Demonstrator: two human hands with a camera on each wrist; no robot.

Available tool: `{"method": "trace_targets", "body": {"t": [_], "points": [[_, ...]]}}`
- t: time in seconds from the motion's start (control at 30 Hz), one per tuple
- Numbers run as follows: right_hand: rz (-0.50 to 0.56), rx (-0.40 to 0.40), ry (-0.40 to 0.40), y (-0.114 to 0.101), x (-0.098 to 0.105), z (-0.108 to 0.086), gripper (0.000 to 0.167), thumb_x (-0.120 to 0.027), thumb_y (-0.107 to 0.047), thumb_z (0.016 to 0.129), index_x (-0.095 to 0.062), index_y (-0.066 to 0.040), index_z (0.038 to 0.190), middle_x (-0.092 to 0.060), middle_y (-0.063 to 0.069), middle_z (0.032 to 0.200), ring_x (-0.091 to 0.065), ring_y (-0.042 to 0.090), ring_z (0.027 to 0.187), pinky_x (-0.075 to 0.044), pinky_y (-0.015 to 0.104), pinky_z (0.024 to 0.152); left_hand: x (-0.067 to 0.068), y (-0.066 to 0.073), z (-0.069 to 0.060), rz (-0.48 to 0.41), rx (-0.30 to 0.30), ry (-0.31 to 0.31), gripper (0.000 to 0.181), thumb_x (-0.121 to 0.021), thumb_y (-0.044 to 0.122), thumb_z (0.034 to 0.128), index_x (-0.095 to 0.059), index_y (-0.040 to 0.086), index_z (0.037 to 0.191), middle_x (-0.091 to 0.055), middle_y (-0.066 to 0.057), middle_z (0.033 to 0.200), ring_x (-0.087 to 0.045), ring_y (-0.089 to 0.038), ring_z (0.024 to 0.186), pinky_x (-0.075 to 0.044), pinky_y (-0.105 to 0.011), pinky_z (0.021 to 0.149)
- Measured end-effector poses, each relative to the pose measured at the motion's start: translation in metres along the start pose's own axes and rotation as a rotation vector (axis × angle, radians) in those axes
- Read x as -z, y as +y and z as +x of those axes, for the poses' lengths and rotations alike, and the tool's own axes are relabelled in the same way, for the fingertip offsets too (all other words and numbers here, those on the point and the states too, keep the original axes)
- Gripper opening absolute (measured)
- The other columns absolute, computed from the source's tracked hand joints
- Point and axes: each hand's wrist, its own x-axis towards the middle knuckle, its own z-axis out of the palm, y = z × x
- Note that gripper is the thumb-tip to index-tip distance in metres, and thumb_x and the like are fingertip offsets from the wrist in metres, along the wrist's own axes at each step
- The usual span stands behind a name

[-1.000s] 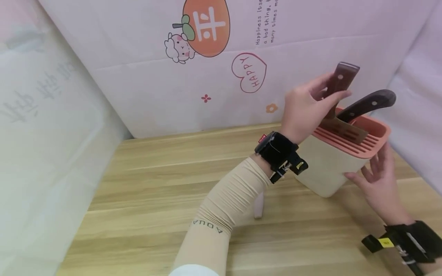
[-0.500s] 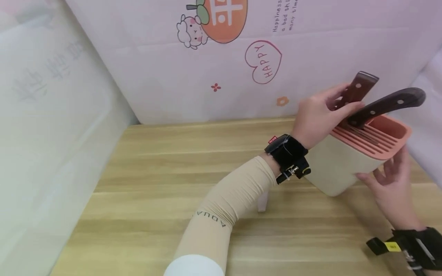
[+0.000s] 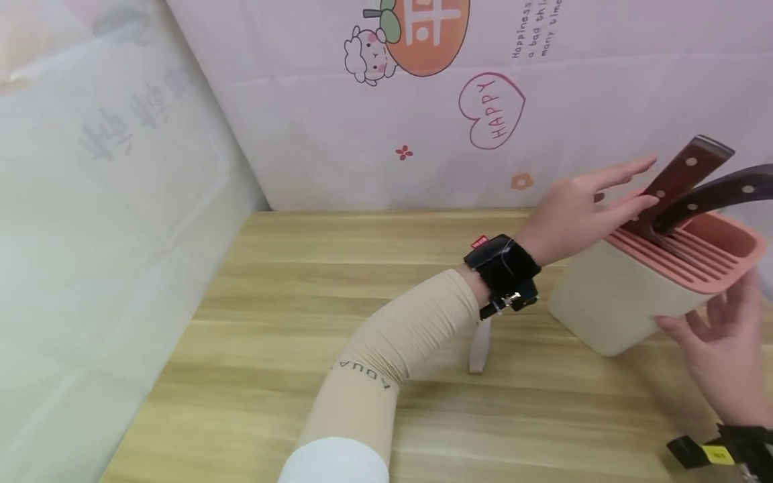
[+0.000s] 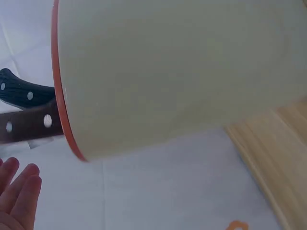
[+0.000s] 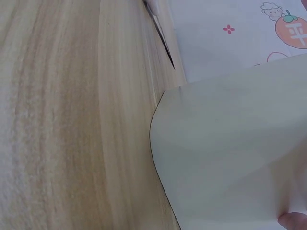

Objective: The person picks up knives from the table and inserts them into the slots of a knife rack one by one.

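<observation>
A cream knife block (image 3: 610,295) with an orange slotted top stands on the table at the right. The brown-handled knife (image 3: 688,174) is upright in a slot, its blade mostly hidden. A second knife with a dark curved handle (image 3: 718,198) stands beside it. My left hand (image 3: 582,211) is beside the first handle with its fingers extended; in the left wrist view the fingertips (image 4: 29,189) are apart from that handle. My right hand (image 3: 725,342) holds the block's near right side, thumb (image 5: 292,220) on the cream wall and fingers curled around the edge.
A knife with a pale handle (image 3: 480,345) lies on the wooden table (image 3: 290,335), partly hidden by my left forearm; its pointed blade (image 5: 162,38) shows in the right wrist view. A printed white backdrop (image 3: 332,147) rises behind the table.
The brown-handled knife has gone down into its slot, its blade sinking from sight. My left fingers have opened away from the handle. My right hand stays on the block; the view has shifted left.
</observation>
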Motion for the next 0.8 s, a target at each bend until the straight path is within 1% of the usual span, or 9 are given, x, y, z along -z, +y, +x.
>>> {"method": "trace_targets", "body": {"t": [0.13, 0.17, 0.23, 0.33, 0.4, 0.5, 0.57, 0.67, 0.8], "points": [[0.187, 0.024, -0.046, 0.005, -0.001, -0.002, 0.111, -0.066, 0.028, 0.086, -0.014, -0.022, 0.171, -0.008, 0.002, 0.178, 0.0, 0.019, 0.165, -0.01, 0.022, 0.128, 0.013, -0.012, -0.018, 0.136, -0.208, -0.065, 0.058, -0.066, 0.022, 0.1072, -0.046, 0.004, 0.159, -0.051, -0.009, 0.16, -0.07, -0.004, 0.093, -0.045, -0.003, 0.089], [0.215, 0.03, -0.058, 0.007, -0.001, -0.003, 0.111, -0.066, 0.028, 0.086, -0.013, -0.021, 0.171, -0.007, 0.002, 0.178, 0.002, 0.019, 0.165, -0.01, 0.023, 0.128, 0.016, -0.016, -0.025, 0.153, -0.255, -0.091, 0.059, -0.066, 0.02, 0.107, -0.044, 0.0, 0.158, -0.049, -0.012, 0.161, -0.07, -0.005, 0.111, -0.042, -0.002, 0.098], [0.229, 0.034, -0.077, 0.009, -0.003, -0.005, 0.111, -0.066, 0.029, 0.086, -0.013, -0.021, 0.171, -0.006, 0.002, 0.178, 0.003, 0.019, 0.165, -0.01, 0.023, 0.129, 0.02, -0.026, -0.042, 0.229, -0.324, -0.168, 0.06, -0.065, 0.02, 0.1075, -0.043, -0.002, 0.158, -0.044, -0.014, 0.165, -0.053, -0.01, 0.143, -0.03, -0.004, 0.114], [0.233, 0.034, -0.091, 0.012, -0.005, -0.01, 0.111, -0.064, 0.03, 0.086, -0.013, -0.021, 0.171, -0.005, 0.003, 0.178, 0.005, 0.02, 0.165, -0.009, 0.024, 0.129, 0.02, -0.046, -0.074, 0.311, -0.41, -0.326, 0.06, -0.063, 0.021, 0.1084, -0.042, -0.003, 0.159, -0.039, -0.016, 0.168, -0.037, -0.02, 0.156, -0.019, -0.015, 0.124], [0.243, 0.031, -0.106, 0.014, -0.007, -0.012, 0.112, -0.062, 0.031, 0.086, -0.012, -0.022, 0.171, -0.003, 0.003, 0.179, 0.006, 0.02, 0.165, -0.009, 0.024, 0.129, 0.019, -0.06, -0.098, 0.404, -0.448, -0.469, 0.059, -0.06, 0.023, 0.1096, -0.041, 0.0, 0.161, -0.035, -0.015, 0.17, -0.029, -0.023, 0.16, -0.017, -0.024, 0.129], [0.252, 0.023, -0.116, 0.018, -0.01, -0.015, 0.112, -0.06, 0.031, 0.087, -0.01, -0.023, 0.171, 0.0, 0.002, 0.179, 0.007, 0.02, 0.164, -0.008, 0.023, 0.128, 0.018, -0.08, -0.135, 0.5, -0.478, -0.696, 0.062, -0.058, 0.023, 0.1093, -0.036, 0.006, 0.164, -0.029, -0.013, 0.173, -0.023, -0.024, 0.162, -0.017, -0.041, 0.131], [0.251, 0.018, -0.12, 0.02, -0.013, -0.016, 0.112, -0.06, 0.031, 0.087, -0.01, -0.023, 0.171, 0.001, 0.002, 0.179, 0.006, 0.02, 0.164, -0.009, 0.023, 0.128, 0.02, -0.091, -0.154, 0.532, -0.489, -0.799, 0.063, -0.058, 0.021, 0.108, -0.035, 0.009, 0.166, -0.028, -0.011, 0.174, -0.022, -0.024, 0.162, -0.021, -0.05, 0.13], [0.239, 0.014, -0.121, 0.022, -0.017, -0.017, 0.111, -0.061, 0.029, 0.089, -0.01, -0.024, 0.171, 0.002, 0.003, 0.179, 0.006, 0.02, 0.164, -0.01, 0.022, 0.128, 0.026, -0.105, -0.174, 0.546, -0.469, -0.84, 0.063, -0.058, 0.019, 0.1061, -0.038, 0.013, 0.165, -0.03, -0.009, 0.173, -0.024, -0.024, 0.162, -0.026, -0.056, 0.129], [0.227, 0.021, -0.124, 0.022, -0.021, -0.017, 0.111, -0.061, 0.028, 0.089, -0.008, -0.025, 0.171, 0.004, 0.002, 0.179, 0.008, 0.021, 0.164, -0.009, 0.022, 0.128, 0.034, -0.119, -0.186, 0.57, -0.438, -0.832, 0.064, -0.058, 0.012, 0.1031, -0.04, 0.015, 0.164, -0.032, -0.008, 0.173, -0.026, -0.025, 0.161, -0.03, -0.059, 0.127]]}}
